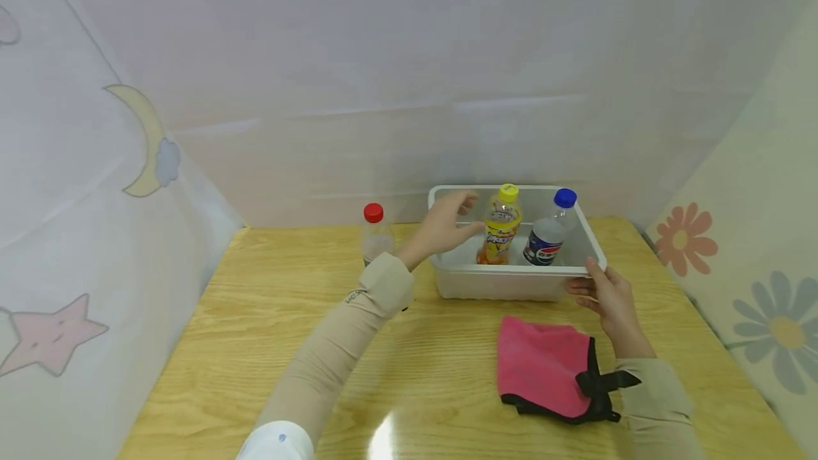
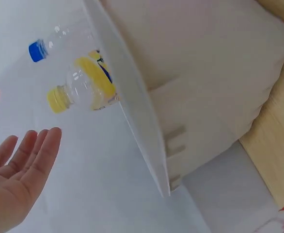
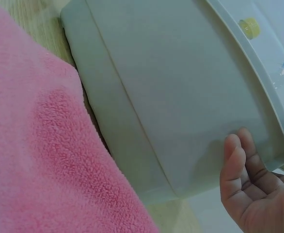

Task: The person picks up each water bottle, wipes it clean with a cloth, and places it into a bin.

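A white plastic bin (image 1: 498, 286) stands at the back right of the table. Inside it are a bottle with a yellow cap and yellow label (image 1: 500, 229) and, to its right, a Pepsi bottle with a blue cap (image 1: 546, 241). My left hand (image 1: 444, 224) is over the bin's left side, thumb and fingers spread apart beside the yellow-capped bottle, holding nothing; the left wrist view shows a gap between fingertips and cap. At the bin's front right corner, my right hand (image 1: 610, 300) grips the rim, thumb on top and fingers below against the outer wall.
Left of the bin stands a red-capped bottle (image 1: 375, 234), partly hidden by my left forearm. A pink cloth with black trim (image 1: 543, 360) lies in front of the bin, near my right wrist. Hung fabric (image 1: 358, 91) borders the wooden table (image 1: 275, 289) at back and sides.
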Motion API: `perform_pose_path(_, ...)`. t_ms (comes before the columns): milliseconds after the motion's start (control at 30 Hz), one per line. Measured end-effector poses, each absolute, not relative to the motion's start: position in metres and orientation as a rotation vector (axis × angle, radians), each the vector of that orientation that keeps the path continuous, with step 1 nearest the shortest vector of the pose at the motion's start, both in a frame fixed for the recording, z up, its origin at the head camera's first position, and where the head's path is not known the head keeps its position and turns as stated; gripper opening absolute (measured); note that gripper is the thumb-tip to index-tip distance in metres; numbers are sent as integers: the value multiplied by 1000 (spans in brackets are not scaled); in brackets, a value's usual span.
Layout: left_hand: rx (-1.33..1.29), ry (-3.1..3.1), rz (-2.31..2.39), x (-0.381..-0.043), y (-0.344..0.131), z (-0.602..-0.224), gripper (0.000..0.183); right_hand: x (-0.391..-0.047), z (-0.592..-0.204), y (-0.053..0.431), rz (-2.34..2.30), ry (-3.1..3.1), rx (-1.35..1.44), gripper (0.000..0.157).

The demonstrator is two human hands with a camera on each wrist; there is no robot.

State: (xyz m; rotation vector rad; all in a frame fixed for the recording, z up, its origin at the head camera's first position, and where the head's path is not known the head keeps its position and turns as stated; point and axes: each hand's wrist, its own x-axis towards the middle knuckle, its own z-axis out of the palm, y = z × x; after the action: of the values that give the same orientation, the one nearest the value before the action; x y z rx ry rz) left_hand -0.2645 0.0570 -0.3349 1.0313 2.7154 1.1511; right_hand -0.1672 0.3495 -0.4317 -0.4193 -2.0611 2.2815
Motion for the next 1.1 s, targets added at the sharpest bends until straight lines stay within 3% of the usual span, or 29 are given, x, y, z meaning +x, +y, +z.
perform_pose_path(233, 1140, 2791, 1169, -236, 38, -350, 39, -168, -433, 350, 2266, -2069, -453, 36)
perform_pose_path(600, 1183, 2827, 1274, -197, 7, -382, 36, -167, -438, 351, 2290, -2064, -439, 31)
perform_pose_path(800, 1108, 2689, 1426, -181, -17, -407, 33, -169, -434, 357, 2211, -2224, -371, 42)
perform_pose_path(1000, 1140, 2654, 1535, -171, -41, -419, 34, -162, -429, 361, 1920, -2597, -292, 71)
perform_pose_path(1100, 1145, 2658, 1580, -168, -50, -420, 33, -153, -430, 359, 1807, -2712, -294, 77)
